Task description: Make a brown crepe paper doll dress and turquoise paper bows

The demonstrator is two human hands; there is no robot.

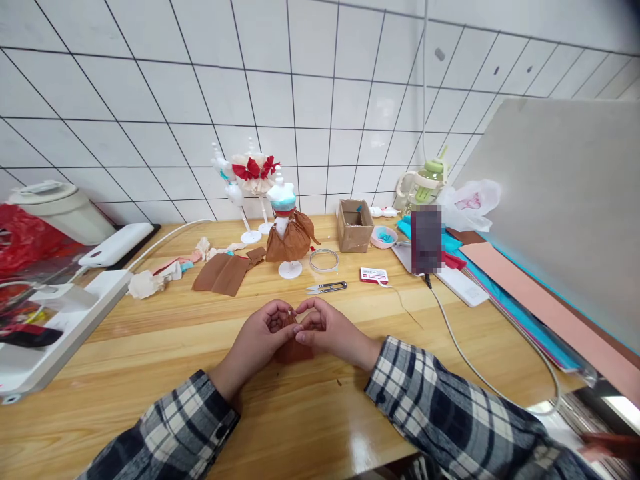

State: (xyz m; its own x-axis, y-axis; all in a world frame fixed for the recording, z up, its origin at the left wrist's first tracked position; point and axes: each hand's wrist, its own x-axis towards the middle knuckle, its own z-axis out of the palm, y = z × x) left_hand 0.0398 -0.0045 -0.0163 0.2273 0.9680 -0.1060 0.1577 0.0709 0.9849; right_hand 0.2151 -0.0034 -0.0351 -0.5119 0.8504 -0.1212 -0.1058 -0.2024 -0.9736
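Note:
My left hand [267, 335] and my right hand [327, 330] meet over the front of the table, fingertips close together. Both are closed on a gathered piece of brown crepe paper [295, 351], whose lower part hangs below the fingers. Just beyond them lie thread snips [327, 288] with a black handle. A small white mannequin stand [290, 269] wears a blue top and a brown crepe paper skirt [289, 243]. To its left lies a folded brown crepe sheet [220, 272]. Right of the snips is a thread card [374, 275] with loose thread trailing from it.
Behind stand more mannequins [257, 175] with red bows, a wire ring [324, 260], a cardboard box [354, 230] and a pink bowl [384, 236]. A power strip [93, 307] lines the left; a phone [427, 240] with cable and coloured paper sheets [525, 293] lie right.

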